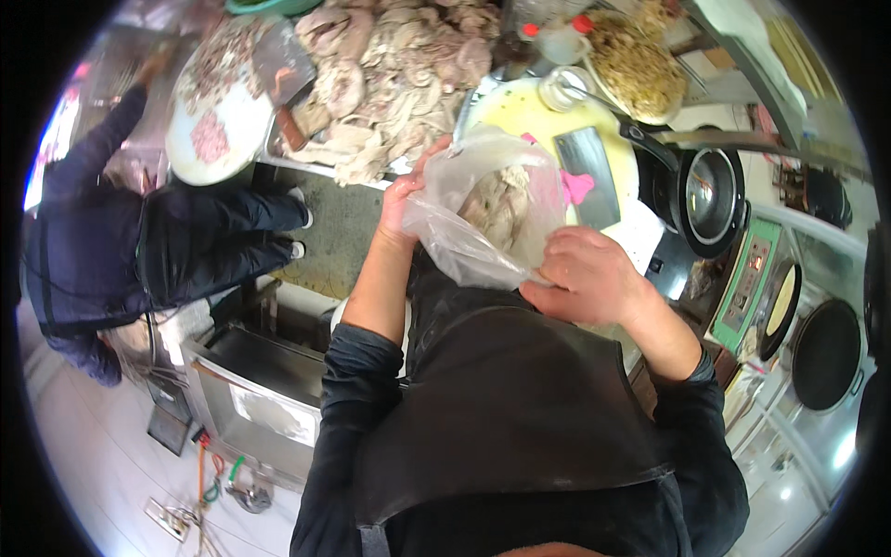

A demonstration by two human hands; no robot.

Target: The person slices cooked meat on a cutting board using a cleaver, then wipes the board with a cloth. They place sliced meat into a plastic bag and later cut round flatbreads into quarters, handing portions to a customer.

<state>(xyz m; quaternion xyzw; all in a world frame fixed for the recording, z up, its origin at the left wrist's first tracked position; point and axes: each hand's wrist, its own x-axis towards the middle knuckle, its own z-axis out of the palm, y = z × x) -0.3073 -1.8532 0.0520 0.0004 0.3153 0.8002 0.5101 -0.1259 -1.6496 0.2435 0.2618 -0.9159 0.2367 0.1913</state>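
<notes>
A clear plastic bag [452, 230] with pale cooked meat [498, 205] inside is held between my two hands, its mouth spread. My left hand [411, 191] grips the bag's far left rim. At the near right rim, my right hand [581, 275] pinches the plastic, fingers curled. Beyond the bag lies a round yellow cutting board [515, 104], bearing a cleaver [590, 177], a pink cloth [576, 186] and a glass jar [562, 90].
A large heap of cooked meat [397, 83] fills a tray at the back. Left of it is a white board [243, 136] with chopped meat. Another person [90, 244] stands at left. A black pan [710, 198] and round griddles [827, 355] are at right.
</notes>
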